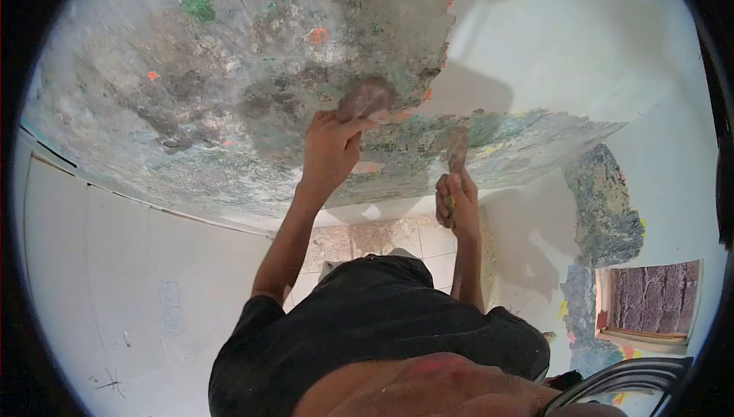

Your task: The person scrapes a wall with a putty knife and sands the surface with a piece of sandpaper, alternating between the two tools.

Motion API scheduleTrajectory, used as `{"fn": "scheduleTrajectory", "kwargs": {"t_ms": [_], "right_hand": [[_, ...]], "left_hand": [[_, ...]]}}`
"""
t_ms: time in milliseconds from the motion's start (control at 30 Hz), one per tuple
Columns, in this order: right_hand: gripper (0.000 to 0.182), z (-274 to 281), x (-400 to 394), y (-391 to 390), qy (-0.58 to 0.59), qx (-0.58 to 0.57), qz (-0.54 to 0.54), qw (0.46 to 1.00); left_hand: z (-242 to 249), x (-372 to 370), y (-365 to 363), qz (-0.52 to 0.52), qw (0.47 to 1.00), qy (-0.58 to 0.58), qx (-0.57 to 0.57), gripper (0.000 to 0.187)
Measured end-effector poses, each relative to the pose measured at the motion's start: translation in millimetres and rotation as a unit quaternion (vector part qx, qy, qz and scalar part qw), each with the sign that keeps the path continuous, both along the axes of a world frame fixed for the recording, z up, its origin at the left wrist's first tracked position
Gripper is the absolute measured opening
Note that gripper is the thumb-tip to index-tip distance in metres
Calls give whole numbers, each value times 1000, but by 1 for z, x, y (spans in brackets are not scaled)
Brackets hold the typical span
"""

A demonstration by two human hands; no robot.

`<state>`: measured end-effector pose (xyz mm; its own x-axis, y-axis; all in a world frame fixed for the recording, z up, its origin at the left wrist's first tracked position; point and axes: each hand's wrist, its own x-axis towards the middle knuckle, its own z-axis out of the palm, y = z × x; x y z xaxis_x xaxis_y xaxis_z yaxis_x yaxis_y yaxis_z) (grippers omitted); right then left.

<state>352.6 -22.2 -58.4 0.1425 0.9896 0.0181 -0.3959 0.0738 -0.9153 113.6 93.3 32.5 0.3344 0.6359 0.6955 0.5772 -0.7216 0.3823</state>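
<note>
My left hand (pixel 330 153) is raised to the wall and closed at the lower edge of a rounded, grey-brown piece (pixel 368 97). That piece is blurred against the scraped wall, so its exact kind does not show. In my right hand (pixel 460 199), lower and farther right, is a putty knife (pixel 458 149) with a yellowish handle and its blade pointing up. The blade lies close to the wall; whether it touches cannot be made out. The wall (pixel 252 81) is patchy grey with green and orange paint remnants, bordered on the right by smooth white coating (pixel 566 42).
A white panelled surface (pixel 84 264) with blue writing stands at the left. To the right are another patchy wall section (pixel 608 203) and a small window opening (pixel 650 302) onto brickwork. Dusty floor tiles (pixel 386 237) show below, and dark cables (pixel 627 386) at lower right.
</note>
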Motion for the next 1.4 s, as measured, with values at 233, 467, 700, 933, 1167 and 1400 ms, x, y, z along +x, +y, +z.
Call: {"fn": "scheduleTrajectory", "kwargs": {"t_ms": [233,467,700,933,1167,1400], "right_hand": [[32,68,-6,41,-12,148,30,988],[21,145,-18,91,111,139,122,977],[20,158,-28,97,148,115,146,971],[40,152,-26,101,174,97,164,966],[53,159,-25,101,177,89,172,965],[48,157,-20,104,175,92,205,959]], "left_hand": [[-44,-55,-52,-28,977,-85,-194,18],[-84,-100,-105,40,923,-189,-332,15],[-97,-104,-127,61,871,-330,-358,13],[-90,-100,-132,46,858,-357,-366,14],[-83,-92,-134,26,860,-345,-374,14],[-88,-79,-131,-10,858,-353,-373,15]]}}
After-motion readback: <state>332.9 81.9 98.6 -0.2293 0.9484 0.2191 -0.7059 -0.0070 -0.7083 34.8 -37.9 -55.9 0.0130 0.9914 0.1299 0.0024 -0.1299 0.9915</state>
